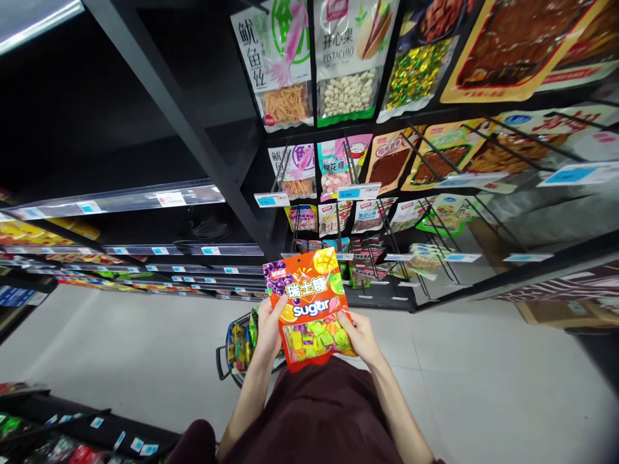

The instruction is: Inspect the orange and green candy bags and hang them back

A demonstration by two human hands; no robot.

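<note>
A red-orange bag of candy printed "sugar", with fruit pictures and a clear window onto wrapped sweets, is held up in front of my body. My left hand grips its left edge, thumb on the front. On the lower right side, my right hand pinches the bag, its thumb also over the front. The fingers behind the bag are hidden. Below and left of the bag, partly covered by my left arm, a black basket holds several colourful snack packs.
Ahead stands a black rack with snack bags on hooks, among them a pistachio bag and a shredded squid bag. Bare metal hooks jut toward me. Shelves with price tags run left. Pale floor tiles lie below.
</note>
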